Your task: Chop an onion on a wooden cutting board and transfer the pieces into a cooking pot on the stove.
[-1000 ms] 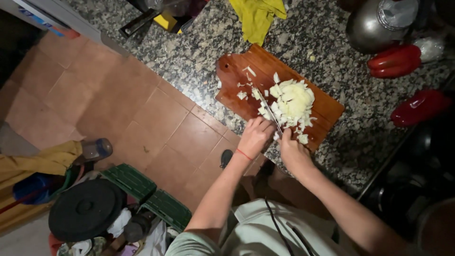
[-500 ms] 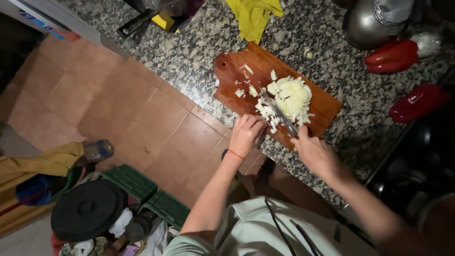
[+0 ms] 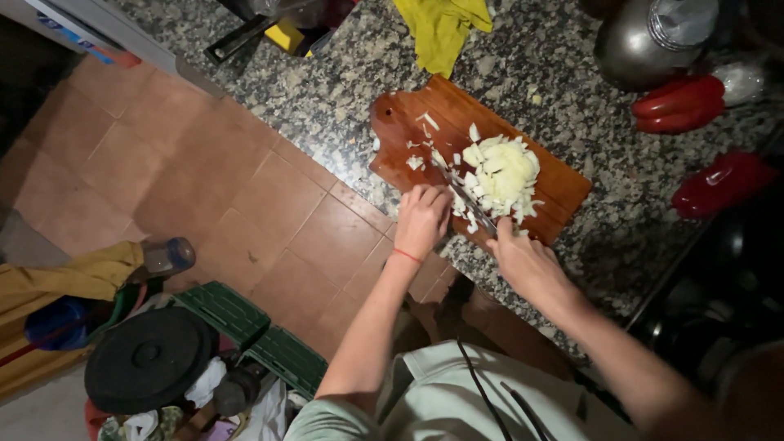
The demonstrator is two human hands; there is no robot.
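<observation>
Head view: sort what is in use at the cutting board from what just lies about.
In use: left hand gripping the knife; right hand; chopped onion; wooden cutting board.

Lying about: yellow cloth; red peppers; metal pot; green crate on the floor.

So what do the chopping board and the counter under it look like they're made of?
The chopping board looks like wood: reddish-brown, with a faint sheen and grain lines running along it, perhaps oiled or varnished. The counter looks like polished stone, likely granite: a speckled mix of grey, black and pale flecks. It could be an imitation surface; the picture alone can't settle that.
</observation>
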